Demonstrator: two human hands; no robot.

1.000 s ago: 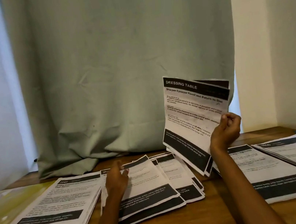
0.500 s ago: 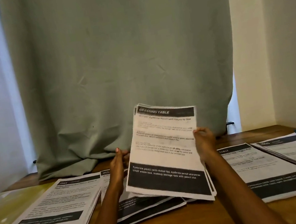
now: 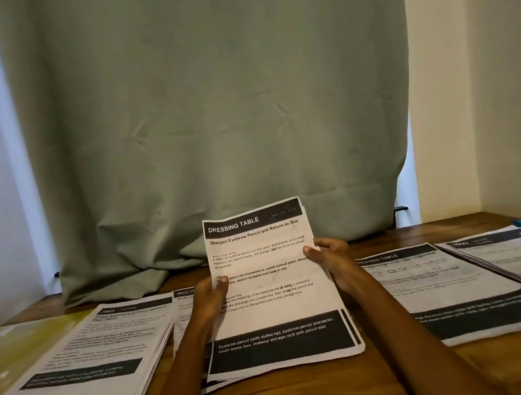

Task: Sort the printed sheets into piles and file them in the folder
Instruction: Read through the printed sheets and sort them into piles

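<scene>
I am gripping a thin batch of "Dressing Table" sheets (image 3: 267, 294) with my left hand (image 3: 211, 297) and right hand (image 3: 328, 254), still sorting; next I judge it needs laying on the matching pile (image 3: 462, 289).

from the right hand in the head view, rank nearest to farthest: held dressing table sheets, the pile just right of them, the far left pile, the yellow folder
1. held sheets: gripped by the right hand at their right edge.
2. right pile: on the table just right of that hand.
3. far left pile: across the table, beyond the left hand.
4. yellow folder: at the left edge, farthest.
</scene>
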